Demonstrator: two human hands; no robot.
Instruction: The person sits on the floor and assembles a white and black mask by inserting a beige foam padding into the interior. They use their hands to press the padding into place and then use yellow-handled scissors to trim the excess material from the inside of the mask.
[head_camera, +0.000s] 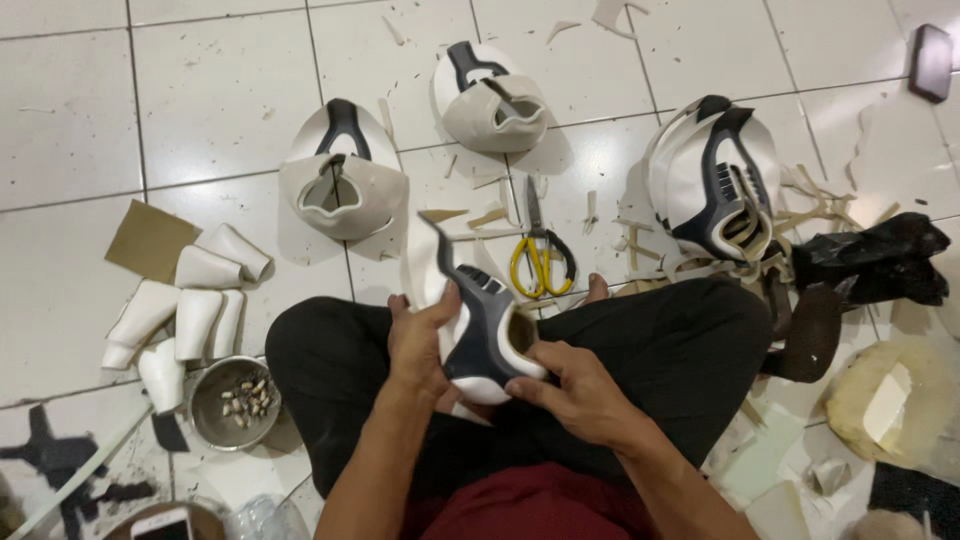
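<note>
I sit cross-legged on a white tiled floor and hold a white foam helmet piece with a dark blue-grey panel (480, 320) over my lap. My left hand (420, 345) grips its left side, thumb on the rim. My right hand (570, 390) clasps its lower right edge, fingers curled under it. Yellow-handled scissors (540, 262) lie on the floor just beyond the piece.
Two more white helmet shells (345, 185) (490, 100) and a larger stacked one (715, 180) stand on the floor ahead. White foam parts (190, 310) and a metal bowl (205, 410) sit at left. Foam scraps and a black bag (880, 260) lie at right.
</note>
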